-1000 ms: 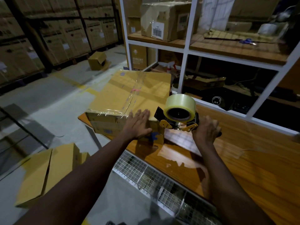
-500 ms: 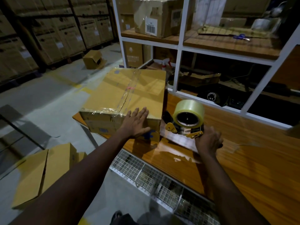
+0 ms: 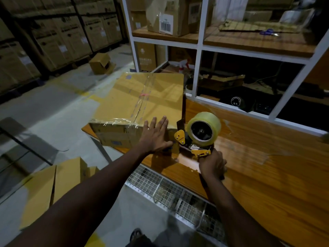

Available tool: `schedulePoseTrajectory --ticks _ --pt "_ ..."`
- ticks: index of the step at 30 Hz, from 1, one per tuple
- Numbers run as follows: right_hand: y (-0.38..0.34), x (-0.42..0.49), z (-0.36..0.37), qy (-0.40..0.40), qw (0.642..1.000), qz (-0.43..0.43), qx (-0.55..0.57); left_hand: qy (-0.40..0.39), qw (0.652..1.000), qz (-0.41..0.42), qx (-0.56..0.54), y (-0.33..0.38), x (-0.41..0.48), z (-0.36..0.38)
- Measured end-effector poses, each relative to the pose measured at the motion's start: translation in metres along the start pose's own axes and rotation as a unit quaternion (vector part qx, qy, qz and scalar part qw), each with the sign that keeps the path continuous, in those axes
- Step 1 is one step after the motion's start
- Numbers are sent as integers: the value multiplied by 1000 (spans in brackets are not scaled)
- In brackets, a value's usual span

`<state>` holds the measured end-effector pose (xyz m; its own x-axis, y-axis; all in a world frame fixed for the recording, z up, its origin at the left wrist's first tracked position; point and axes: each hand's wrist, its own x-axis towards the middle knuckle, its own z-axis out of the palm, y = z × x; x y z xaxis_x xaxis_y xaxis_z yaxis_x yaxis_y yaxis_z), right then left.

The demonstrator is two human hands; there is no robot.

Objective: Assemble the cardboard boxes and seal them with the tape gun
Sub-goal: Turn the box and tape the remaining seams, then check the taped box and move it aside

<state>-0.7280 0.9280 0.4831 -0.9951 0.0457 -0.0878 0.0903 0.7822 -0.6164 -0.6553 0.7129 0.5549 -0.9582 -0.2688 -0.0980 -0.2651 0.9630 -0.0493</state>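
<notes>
A closed cardboard box (image 3: 142,102) sits on the left end of the wooden table (image 3: 267,175), with clear tape along its top seam and over its near edge. My left hand (image 3: 156,134) lies flat, fingers spread, on the box's near right corner. My right hand (image 3: 211,164) grips the handle of the tape gun (image 3: 199,136), which carries a large roll of clear tape and has yellow parts. The gun's front end is at the box's near right side, just above the table.
A white-framed shelf unit (image 3: 197,68) with boxes and clutter stands behind the table. Flattened cardboard boxes (image 3: 53,186) lie on the floor at lower left. A small open box (image 3: 101,63) sits on the floor farther back. A wire mesh tray (image 3: 169,191) hangs under the table's near edge.
The tape gun and my right hand have moved down and toward me, then left against the box's near right side. My left hand has stayed pressed on the box.
</notes>
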Motion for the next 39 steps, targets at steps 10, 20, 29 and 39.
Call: schedulePoseTrajectory --ticks 10,20,29,39 --pt "25 -3 -16 -20 998 4 -64 5 1000 -7 0 -3 0 0" --pt "55 22 -76 101 988 -11 -114 39 998 -4 -46 22 3 -11" --pt "80 44 -94 53 988 14 -145 68 996 37 37 45 12 -11" --pt "118 33 -76 6 973 88 -213 56 997 28 33 50 11 -9"
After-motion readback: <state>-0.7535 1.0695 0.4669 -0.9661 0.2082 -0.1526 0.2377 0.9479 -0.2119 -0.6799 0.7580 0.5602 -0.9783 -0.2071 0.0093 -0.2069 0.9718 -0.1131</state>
